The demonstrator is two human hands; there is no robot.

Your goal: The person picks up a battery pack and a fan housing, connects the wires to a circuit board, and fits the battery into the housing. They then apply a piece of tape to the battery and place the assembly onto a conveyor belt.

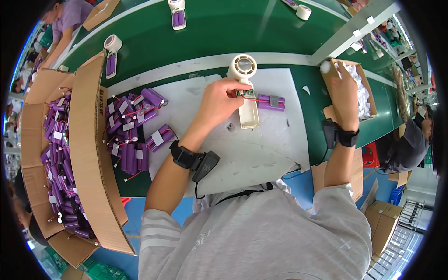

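Note:
A cream handheld fan (249,116) lies on the pale work mat, its round head pointing away from me and its handle open. My left hand (221,100) is closed at the upper handle, thumb and forefinger pinched on the fan beside its small green circuit board (248,93). A red wire runs from there to a purple battery pack (271,102) lying right of the handle. My right hand (344,93) is over a small cardboard box (372,103) of white pieces (362,88); its fingertips are hidden, so I cannot tell what they touch.
Several purple battery packs (128,126) are piled left of the mat (275,149). Beside them stands a large carton (88,154) full of more packs. Other fans (178,18) lie on the green surface beyond a pale rail. A metal post (354,32) rises at the right. People are nearby.

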